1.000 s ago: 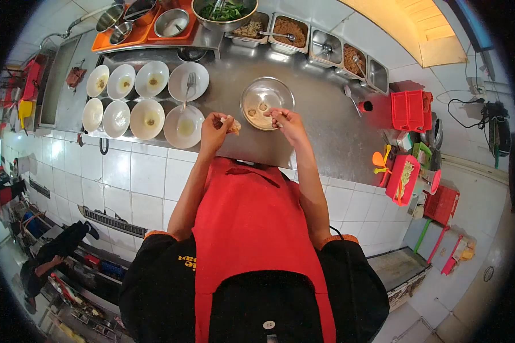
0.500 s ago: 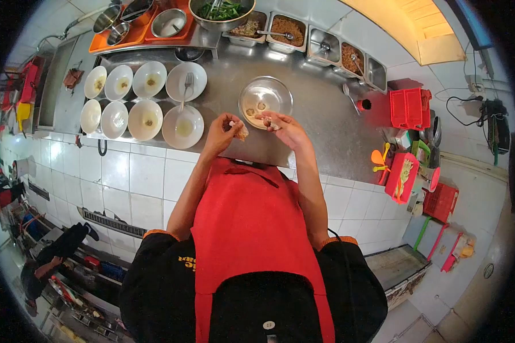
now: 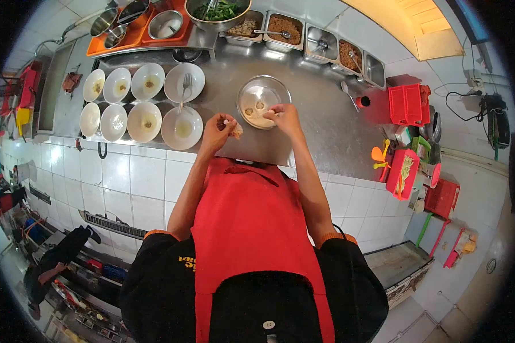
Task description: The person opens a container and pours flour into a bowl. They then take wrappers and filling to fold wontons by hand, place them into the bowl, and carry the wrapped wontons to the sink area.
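We stand at the metal table (image 3: 320,123) in a red apron (image 3: 252,228), both arms reaching forward over its near part. In our left hand (image 3: 216,134) we grip a small pale and brown piece of food (image 3: 236,131), pinched between the fingers and held just beside the metal bowl (image 3: 279,94), on its left. Our right hand (image 3: 283,119) is at the near right side of that bowl, its fingertips brought near one another over the rim; we cannot tell whether they are closed on anything. Inside the bowl, near our right fingers, lie two small round pieces (image 3: 260,106).

To our left stand eight white bowls (image 3: 136,117) in two rows of four, several with a little brown or yellowish matter at the bottom. A fork (image 3: 187,83) rests in the far bowl nearest to us, its handle reaching toward the bowl in front. Along the back we see a row of metal pans (image 3: 282,47), some with brown food and spoons, and a large bowl of greens (image 3: 216,26). To our right are a spoon (image 3: 349,94) and a red crate (image 3: 405,108).
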`<state>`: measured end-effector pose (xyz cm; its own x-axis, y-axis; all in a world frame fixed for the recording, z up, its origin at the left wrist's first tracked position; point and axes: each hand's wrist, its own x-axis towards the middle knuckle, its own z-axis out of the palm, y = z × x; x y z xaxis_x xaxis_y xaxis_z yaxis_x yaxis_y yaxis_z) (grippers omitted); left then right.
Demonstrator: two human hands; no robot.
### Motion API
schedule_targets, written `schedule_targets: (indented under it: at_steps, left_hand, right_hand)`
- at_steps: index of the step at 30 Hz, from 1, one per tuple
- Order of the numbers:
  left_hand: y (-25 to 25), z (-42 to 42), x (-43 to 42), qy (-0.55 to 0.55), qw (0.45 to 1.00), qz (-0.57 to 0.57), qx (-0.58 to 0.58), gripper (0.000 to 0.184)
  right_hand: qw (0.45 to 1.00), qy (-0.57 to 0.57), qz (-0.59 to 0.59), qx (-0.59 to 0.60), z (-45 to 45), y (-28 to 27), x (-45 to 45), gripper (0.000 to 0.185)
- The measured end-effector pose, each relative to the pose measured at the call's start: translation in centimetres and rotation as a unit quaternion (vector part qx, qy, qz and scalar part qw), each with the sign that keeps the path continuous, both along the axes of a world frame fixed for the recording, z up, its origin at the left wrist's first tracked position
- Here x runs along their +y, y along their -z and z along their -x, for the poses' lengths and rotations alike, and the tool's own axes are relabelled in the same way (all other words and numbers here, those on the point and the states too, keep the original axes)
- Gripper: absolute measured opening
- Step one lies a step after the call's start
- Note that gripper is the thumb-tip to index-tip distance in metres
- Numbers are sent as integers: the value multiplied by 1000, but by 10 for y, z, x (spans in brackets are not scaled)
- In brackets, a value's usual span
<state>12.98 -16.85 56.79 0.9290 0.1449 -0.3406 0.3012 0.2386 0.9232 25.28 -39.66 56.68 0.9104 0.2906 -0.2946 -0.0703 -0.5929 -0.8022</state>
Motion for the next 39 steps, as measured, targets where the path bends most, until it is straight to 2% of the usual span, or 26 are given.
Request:
schedule_targets:
  at_steps: [1,3,4,7,9,10,12,14,16,18,20,22,26,29,31,32,34,35,37,39]
  left_hand:
    - [0,-1,0,1,1000,-5,6,20]
    - [-1,-1,0,0,1000,-9,9,21]
    - [-1,-1,0,0,1000,-13,13,21]
    - [-6,1,-1,-38,998,40,39,21]
    - [-5,2,1,-52,996,51,53,23]
    - [-1,2,2,-64,994,64,64,24]
    - [9,4,1,-76,993,74,59,26]
    - [9,4,1,-89,991,81,54,28]
    - [8,1,-8,-140,984,86,73,21]
    - [9,-4,-13,-147,981,107,74,23]
    - [5,-7,-14,-119,982,112,93,33]
    - [5,-8,-12,-109,980,138,89,32]
    - [8,-9,-7,-107,971,208,46,27]
    - [4,-10,-6,-107,977,179,44,24]
    - [0,-11,-6,-101,980,169,43,23]
    - [-1,-12,-6,-95,982,158,41,23]
    - [5,-12,-5,-95,983,153,27,22]
    - [7,-13,-5,-95,984,147,12,21]
    - [5,-14,-4,-109,979,170,14,21]
    - [2,-15,-3,-122,973,194,15,21]
  right_hand:
    - [1000,1,0,0,1,-8,7,36]
    - [990,-60,120,-38,4,-17,16,39]
    - [990,-60,120,-38,3,-7,16,39]
    - [988,-95,94,-79,3,20,20,37]
    - [984,-61,92,-142,2,29,17,35]
    - [984,-64,89,-141,2,22,16,35]
    - [993,-41,-6,-111,5,3,18,28]
    - [993,-59,-50,-85,16,-26,31,27]
    - [992,-69,-83,-61,35,-44,37,26]
    - [979,-96,-108,-143,55,-52,52,28]
    - [977,-90,-82,-174,62,-44,59,27]
    - [978,-38,-62,-195,68,-44,62,24]
    - [969,-46,-81,-229,64,-31,58,22]
    - [970,-19,-101,-221,60,-10,54,20]
    - [991,-1,-129,-36,55,0,48,22]
    - [991,-2,-129,-35,53,6,46,22]
    - [969,24,-234,76,51,9,45,25]
    - [969,24,-234,76,50,10,43,25]
    - [930,61,-324,161,46,-3,40,22]
    - [910,78,-357,194,41,-13,37,20]
